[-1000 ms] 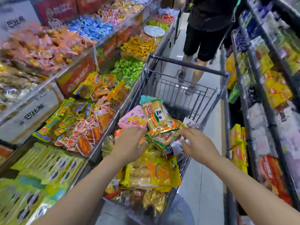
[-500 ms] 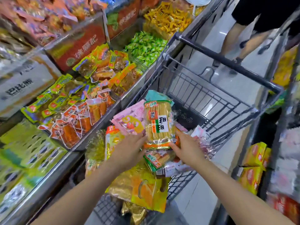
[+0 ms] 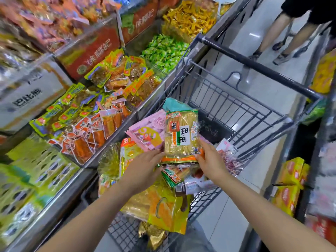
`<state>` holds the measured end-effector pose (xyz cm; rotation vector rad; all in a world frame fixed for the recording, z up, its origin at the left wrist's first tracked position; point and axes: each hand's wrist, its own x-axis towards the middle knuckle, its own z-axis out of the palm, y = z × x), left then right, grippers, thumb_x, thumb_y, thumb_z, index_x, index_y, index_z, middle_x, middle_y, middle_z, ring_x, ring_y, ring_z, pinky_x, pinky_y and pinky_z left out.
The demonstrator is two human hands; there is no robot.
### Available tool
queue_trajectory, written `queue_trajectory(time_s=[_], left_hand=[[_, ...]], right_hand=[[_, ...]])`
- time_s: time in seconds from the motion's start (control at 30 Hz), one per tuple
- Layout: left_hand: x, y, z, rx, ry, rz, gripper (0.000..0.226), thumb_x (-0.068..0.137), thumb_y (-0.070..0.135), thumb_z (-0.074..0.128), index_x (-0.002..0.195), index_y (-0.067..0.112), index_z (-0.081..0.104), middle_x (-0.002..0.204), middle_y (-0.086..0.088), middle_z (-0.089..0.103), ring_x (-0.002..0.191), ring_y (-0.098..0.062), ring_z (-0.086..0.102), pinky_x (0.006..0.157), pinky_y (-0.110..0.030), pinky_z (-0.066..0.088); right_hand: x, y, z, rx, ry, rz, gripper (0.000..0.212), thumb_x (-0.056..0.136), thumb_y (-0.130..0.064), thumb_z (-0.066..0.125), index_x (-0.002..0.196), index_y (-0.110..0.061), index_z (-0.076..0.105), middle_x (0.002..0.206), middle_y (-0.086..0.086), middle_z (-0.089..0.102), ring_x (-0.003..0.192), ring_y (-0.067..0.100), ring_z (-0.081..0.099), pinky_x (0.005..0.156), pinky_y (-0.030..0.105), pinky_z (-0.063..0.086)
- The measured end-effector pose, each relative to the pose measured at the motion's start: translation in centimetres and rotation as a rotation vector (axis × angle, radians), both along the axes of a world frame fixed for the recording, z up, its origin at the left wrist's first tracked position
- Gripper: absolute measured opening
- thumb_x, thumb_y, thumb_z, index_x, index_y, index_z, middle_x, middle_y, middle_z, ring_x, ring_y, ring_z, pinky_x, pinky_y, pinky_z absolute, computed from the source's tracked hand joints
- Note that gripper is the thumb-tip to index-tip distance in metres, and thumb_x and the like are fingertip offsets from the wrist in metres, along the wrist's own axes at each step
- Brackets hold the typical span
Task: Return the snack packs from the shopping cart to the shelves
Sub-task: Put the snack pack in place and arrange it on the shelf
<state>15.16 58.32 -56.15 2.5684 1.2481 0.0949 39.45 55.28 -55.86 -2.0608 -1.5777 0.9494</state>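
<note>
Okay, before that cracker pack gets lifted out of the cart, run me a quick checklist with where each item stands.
1. Left hand on the cracker pack: ok, fingers at its lower left edge.
2. Right hand grip: ok, holds the lower right edge.
3. Pack free of the pink pack: cannot tell, they overlap.
4. Path above the shopping cart: ok.
5. Matching shelf slot: cannot tell, none seen.
6. Aisle: not ok, a person stands ahead.

Glossy plastic snack pack [image 3: 181,135]; dark matt metal wire shopping cart [image 3: 236,110].

Left shelf bins [image 3: 32,40] motion-blurred; right shelves [image 3: 325,153] blurred, edge-cut; bystander [image 3: 283,39] cropped above knees.
</note>
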Motion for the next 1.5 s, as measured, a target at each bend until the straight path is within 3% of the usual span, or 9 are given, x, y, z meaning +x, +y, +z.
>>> queue_trajectory(time_s=[0.27, 0.47, 0.6, 0.7, 0.87, 1.07, 1.2, 1.33, 1.5], left_hand=[[-1.8, -0.2, 3.9, 0.120, -0.063, -0.171, 0.050, 0.079, 0.031, 0.062, 0.122, 0.006, 0.064, 0.119, -0.014, 0.066, 0.104, -0.032, 0.066, 0.083, -0.043, 0.055], [-3.4, -1.9, 7.0, 0.186, -0.187, -0.315, 0.057, 0.083, 0.034, 0.062, 0.132, 0.006, 0.053, 0.127, -0.018, 0.060, 0.112, -0.036, 0.060, 0.091, -0.046, 0.051], [-3.5, -4.4, 8.5, 0.218, -0.228, -0.431, 0.076, 0.073, 0.037, 0.080, 0.135, 0.003, 0.051, 0.132, -0.023, 0.055, 0.118, -0.040, 0.056, 0.097, -0.052, 0.046], [-3.3, -6.8, 9.2, 0.237, -0.255, -0.494, 0.084, 0.074, 0.053, 0.068, 0.139, 0.009, 0.040, 0.136, -0.021, 0.051, 0.124, -0.038, 0.050, 0.103, -0.053, 0.042], [-2.0, -9.5, 11.3, 0.224, -0.281, -0.605, 0.081, 0.074, 0.063, 0.056, 0.138, 0.015, 0.041, 0.132, -0.009, 0.055, 0.122, -0.029, 0.050, 0.103, -0.048, 0.041], [-0.2, -13.4, 13.9, 0.034, -0.293, -0.563, 0.038, 0.086, 0.043, 0.068, 0.115, 0.021, 0.058, 0.099, 0.013, 0.055, 0.096, -0.014, 0.055, 0.072, -0.029, 0.038], [0.9, -16.1, 14.9, -0.033, -0.419, -0.415, 0.036, 0.086, 0.040, 0.070, 0.116, 0.023, 0.058, 0.106, 0.016, 0.058, 0.101, -0.008, 0.056, 0.078, -0.028, 0.043], [2.8, -19.7, 16.2, -0.207, -0.571, -0.298, 0.039, 0.078, 0.056, 0.071, 0.102, 0.028, 0.060, 0.093, 0.013, 0.066, 0.087, -0.013, 0.062, 0.076, -0.034, 0.049], [5.3, -26.3, 17.5, -0.316, -0.659, -0.306, 0.036, 0.077, 0.046, 0.077, 0.095, 0.019, 0.062, 0.081, 0.010, 0.062, 0.069, -0.003, 0.053, 0.063, -0.019, 0.040]], right_hand=[[-2.3, -5.1, 4.7, 0.203, -0.054, -0.118, 0.037, 0.098, -0.003, 0.043, 0.129, -0.018, 0.057, 0.118, 0.003, 0.052, 0.105, 0.022, 0.054, 0.085, 0.032, 0.044], [-5.2, -11.5, 9.4, 0.431, -0.143, -0.174, 0.044, 0.083, 0.014, 0.045, 0.108, -0.016, 0.067, 0.105, -0.005, 0.058, 0.097, 0.005, 0.050, 0.078, 0.013, 0.033], [-7.9, -16.4, 12.0, 0.551, -0.212, -0.183, 0.037, 0.080, 0.005, 0.041, 0.100, -0.011, 0.067, 0.103, 0.003, 0.064, 0.101, 0.013, 0.053, 0.078, 0.015, 0.036], [-9.5, -19.8, 13.4, 0.584, -0.229, -0.132, 0.035, 0.082, -0.007, 0.035, 0.095, -0.011, 0.067, 0.107, 0.006, 0.065, 0.103, 0.016, 0.056, 0.084, 0.023, 0.043], [-10.5, -24.3, 15.4, 0.632, -0.295, -0.089, 0.032, 0.079, -0.016, 0.031, 0.091, -0.023, 0.060, 0.099, -0.016, 0.053, 0.093, 0.012, 0.057, 0.076, 0.027, 0.046], [-9.3, -28.8, 17.4, 0.652, -0.303, -0.292, 0.035, 0.093, -0.009, 0.051, 0.124, -0.027, 0.056, 0.116, -0.009, 0.058, 0.106, 0.010, 0.055, 0.091, 0.034, 0.048], [-7.4, -33.0, 18.2, 0.526, -0.143, -0.558, 0.065, 0.091, -0.026, 0.063, 0.147, -0.028, 0.029, 0.125, -0.008, 0.052, 0.113, 0.009, 0.052, 0.096, 0.030, 0.043], [-6.8, -38.3, 17.8, 0.414, -0.058, -0.670, 0.070, 0.091, -0.035, 0.061, 0.149, -0.026, 0.022, 0.129, -0.006, 0.048, 0.113, 0.006, 0.047, 0.090, 0.024, 0.036], [-6.8, -43.0, 17.7, 0.572, 0.043, -0.806, 0.088, 0.091, -0.032, 0.063, 0.152, -0.035, -0.001, 0.112, -0.020, 0.050, 0.108, 0.009, 0.054, 0.087, 0.028, 0.041]])
